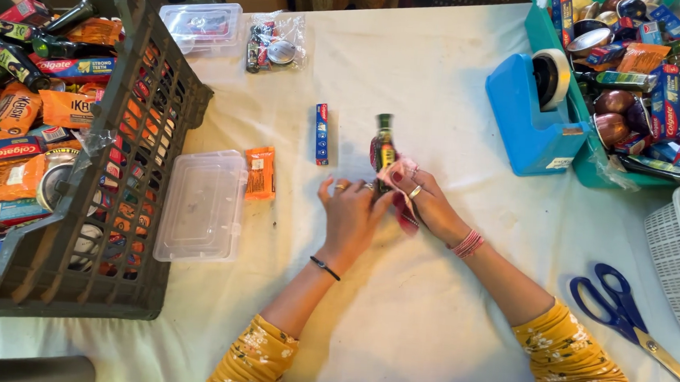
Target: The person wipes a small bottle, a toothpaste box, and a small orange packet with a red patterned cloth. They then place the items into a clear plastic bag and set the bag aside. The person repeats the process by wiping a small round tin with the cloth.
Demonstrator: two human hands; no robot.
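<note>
Both hands meet at mid-table. Left hand: fingers curled, tips on the base of a small dark bottle and the pink packet against it; bracelet at wrist. Right hand: closed in a pinch on the pink packet, pressing it to the bottle's lower end; ring on one finger, pink bangles at wrist.

Bottle: lying flat, cap toward the far edge, near the table's middle.
Blue box: slim, lying just left of the bottle, apart from it.
Orange sachet: flat, left of the blue box.
Clear lidded box: beside the sachet, against the grey crate.
Grey crate: left edge, filled with sachets, bottles and cartons.
Second clear box and clear bag: far edge.
Tape dispenser: blue, far right, against a teal bin of mixed goods.
White basket: right edge.
Scissors: blue-handled, near right corner.
</note>
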